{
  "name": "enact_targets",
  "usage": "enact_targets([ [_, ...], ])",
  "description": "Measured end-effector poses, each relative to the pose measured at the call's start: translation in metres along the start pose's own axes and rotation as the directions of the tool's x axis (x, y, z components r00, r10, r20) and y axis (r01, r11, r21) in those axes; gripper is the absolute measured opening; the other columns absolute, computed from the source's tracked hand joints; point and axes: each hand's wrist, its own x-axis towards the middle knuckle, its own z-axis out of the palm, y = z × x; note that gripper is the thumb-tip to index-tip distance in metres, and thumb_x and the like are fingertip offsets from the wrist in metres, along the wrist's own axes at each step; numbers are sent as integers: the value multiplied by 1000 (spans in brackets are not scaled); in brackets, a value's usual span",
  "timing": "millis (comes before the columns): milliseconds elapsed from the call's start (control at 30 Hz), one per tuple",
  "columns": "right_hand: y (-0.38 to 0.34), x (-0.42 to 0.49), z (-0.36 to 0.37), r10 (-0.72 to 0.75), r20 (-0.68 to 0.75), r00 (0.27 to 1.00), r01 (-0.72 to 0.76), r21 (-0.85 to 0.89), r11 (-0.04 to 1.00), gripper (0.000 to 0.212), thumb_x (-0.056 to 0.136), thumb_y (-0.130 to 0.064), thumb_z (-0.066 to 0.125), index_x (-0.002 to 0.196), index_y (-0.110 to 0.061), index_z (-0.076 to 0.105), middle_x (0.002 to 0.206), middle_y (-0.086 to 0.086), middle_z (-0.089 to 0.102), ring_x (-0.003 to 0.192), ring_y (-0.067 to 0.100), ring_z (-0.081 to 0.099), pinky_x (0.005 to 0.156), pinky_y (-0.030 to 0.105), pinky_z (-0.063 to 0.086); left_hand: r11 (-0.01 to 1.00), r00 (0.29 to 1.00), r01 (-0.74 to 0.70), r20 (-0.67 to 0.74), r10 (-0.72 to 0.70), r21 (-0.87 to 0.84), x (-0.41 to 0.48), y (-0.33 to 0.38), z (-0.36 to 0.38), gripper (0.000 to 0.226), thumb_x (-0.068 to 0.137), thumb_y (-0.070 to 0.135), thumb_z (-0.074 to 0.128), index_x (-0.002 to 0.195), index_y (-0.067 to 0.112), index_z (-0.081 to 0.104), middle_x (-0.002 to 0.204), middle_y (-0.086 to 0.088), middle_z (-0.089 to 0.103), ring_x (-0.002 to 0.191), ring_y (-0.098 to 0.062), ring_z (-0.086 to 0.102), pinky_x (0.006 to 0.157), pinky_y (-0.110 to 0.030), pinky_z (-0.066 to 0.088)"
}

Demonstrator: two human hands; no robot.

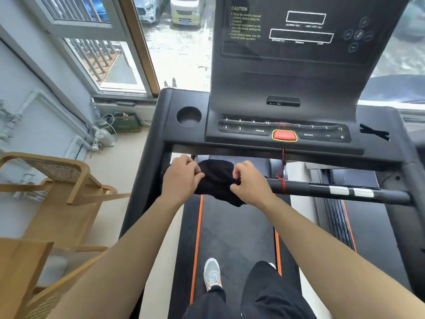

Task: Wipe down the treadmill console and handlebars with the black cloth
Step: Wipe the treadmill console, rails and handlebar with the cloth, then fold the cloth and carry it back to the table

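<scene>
The black cloth (218, 180) hangs bunched between my two hands, just below the front edge of the treadmill console (285, 132). My left hand (181, 178) pinches its left side and my right hand (249, 183) pinches its right side. The cloth covers the left end of the horizontal handlebar (322, 188), which runs off to the right with white tape bands. The upright display panel (299, 31) rises behind the button strip with its red stop button (284, 135).
A round cup holder (188, 116) sits at the console's left. A red cord (282, 171) is tied round the bar. The left side rail (147, 171) slopes down beside a wooden chair (57, 187). My feet stand on the black belt (234, 231) with orange stripes.
</scene>
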Motion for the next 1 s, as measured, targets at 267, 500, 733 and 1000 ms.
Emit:
enact_targets([
  [267,-2,-8,-11,2,150,989,-1,-11,1000,50,77,-6,63,120,-28,50,82,-4,57,82,24,61,60,35,47,990,998,40,-32,-45,-137,-53,38,0,16,82,31,69,78,21,59,103,8,69,104,-16,57,83,-34,50],
  [500,8,-30,-29,-163,388,907,88,204,975,17,76,-9,70,82,-12,55,72,2,58,65,16,57,55,29,46,906,955,293,146,-260,-306,-89,72,10,22,75,38,69,66,27,53,76,8,59,77,-15,56,68,-33,45],
  [733,5,-59,-21,-246,808,536,488,-59,871,30,65,-37,80,86,-21,66,75,-5,69,71,16,66,66,35,56,757,848,525,163,-504,-390,-180,105,10,16,81,36,68,68,29,62,79,9,62,80,-8,58,71,-26,45],
  [1000,-74,-139,25,-546,804,237,753,202,626,38,85,-30,69,64,-7,48,81,8,49,74,21,49,71,37,42,517,633,654,24,-774,-551,-341,118,-26,25,78,5,63,77,29,57,71,12,57,63,-2,51,60,-20,39],
])
